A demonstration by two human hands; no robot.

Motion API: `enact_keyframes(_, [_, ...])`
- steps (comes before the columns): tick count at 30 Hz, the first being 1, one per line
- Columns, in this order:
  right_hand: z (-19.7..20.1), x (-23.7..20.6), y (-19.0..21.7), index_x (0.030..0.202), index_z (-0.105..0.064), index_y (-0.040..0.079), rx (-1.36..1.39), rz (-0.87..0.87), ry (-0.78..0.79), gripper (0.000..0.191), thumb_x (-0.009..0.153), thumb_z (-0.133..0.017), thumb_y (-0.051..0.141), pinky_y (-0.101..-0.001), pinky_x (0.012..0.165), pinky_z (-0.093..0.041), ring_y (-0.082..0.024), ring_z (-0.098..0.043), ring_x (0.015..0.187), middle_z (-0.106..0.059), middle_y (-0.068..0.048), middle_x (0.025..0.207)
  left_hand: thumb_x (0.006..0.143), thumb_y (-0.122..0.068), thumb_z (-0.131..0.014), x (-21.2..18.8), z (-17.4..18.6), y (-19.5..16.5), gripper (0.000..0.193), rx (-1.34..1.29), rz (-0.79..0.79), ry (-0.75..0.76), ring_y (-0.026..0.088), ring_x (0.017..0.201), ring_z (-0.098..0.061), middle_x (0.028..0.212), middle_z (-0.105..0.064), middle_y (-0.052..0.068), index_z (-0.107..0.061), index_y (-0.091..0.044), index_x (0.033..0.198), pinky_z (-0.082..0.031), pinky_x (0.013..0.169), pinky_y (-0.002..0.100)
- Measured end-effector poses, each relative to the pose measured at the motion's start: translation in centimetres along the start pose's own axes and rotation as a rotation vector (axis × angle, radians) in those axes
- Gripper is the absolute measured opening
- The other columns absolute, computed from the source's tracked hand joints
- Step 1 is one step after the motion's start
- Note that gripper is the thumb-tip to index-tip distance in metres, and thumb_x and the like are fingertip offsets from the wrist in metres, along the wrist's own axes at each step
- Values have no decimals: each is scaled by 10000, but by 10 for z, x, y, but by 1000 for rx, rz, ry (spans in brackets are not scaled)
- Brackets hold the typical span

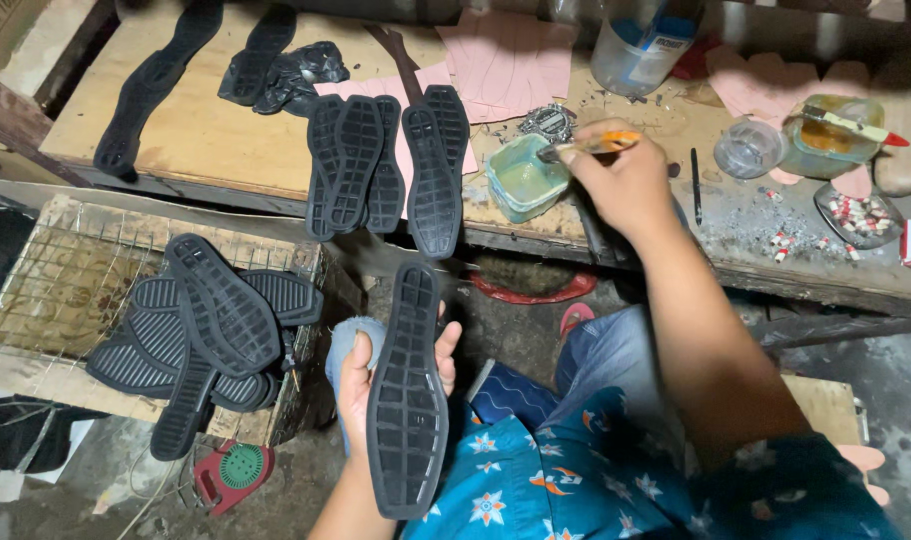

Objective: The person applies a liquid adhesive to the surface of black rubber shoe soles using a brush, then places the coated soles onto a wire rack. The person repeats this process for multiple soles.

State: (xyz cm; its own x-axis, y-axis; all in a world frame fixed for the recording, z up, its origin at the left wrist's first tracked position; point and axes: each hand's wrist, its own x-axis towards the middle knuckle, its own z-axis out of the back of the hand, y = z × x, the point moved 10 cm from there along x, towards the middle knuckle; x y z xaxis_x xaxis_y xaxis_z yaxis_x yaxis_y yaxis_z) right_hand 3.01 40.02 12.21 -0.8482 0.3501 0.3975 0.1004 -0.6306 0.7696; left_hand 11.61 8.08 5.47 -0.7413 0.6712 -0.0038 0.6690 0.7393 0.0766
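Left hand is wrapped around a long black rubber shoe sole with a ribbed grid tread, thumb on one edge, fingers on the other, tread face up and tilted toward the person, probably to keep the working face reachable. Right hand is closed in a pinch on a brush with an orange handle, bristle end dipped at the rim of a small pale green tub on the wooden counter. Sole sits low over the lap, well apart from the brush and tub. More black soles lie in a row on the counter, just left of the tub, within reach. Another pile of soles rests on a wire-mesh crate to the left, likely kept separate from the row.
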Motion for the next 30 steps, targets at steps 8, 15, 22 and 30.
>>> enact_keyframes(8, [-55, 28, -19, 984, -766, 76, -412, 133, 216, 293, 817, -863, 296, -421, 911, -480, -353, -596, 1048, -602, -171, 1045, 1019, -353, -480, -1, 3, 1, 631, 193, -62, -113, 360, 1425, -446, 1587, -435, 173, -406, -6, 1541, -344, 1190, 519])
enact_keyframes(15, [-70, 36, -26, 971, -714, 35, -526, 156, 225, 378, 797, -879, 327, -453, 928, -449, -358, -552, 1090, -569, -160, 1085, 1028, -316, -503, 1, -20, 3, 574, 89, -51, 44, 375, 1561, -270, 1616, -408, 152, -445, 57, 1460, -193, 1284, 561])
enact_keyframes(22, [-35, 12, 2, 1049, -728, 72, -227, -5, 211, 286, 889, -821, 290, -358, 847, -514, -252, -677, 939, -675, -91, 1010, 1009, -233, -507, 8, -39, 1, 594, 104, 29, 180, 352, 1599, -230, 1652, -380, 116, -400, 15, 1539, -158, 1292, 627])
enact_keyframes(30, [3, -30, 21, 1168, -717, 35, 90, -121, 81, 259, 959, -735, 188, -281, 798, -548, -145, -687, 876, -748, -88, 1034, 916, -253, -552, 16, -46, 4, 801, 322, 37, 88, 283, 1563, -279, 1660, -340, 140, -265, 11, 1615, -202, 1277, 572])
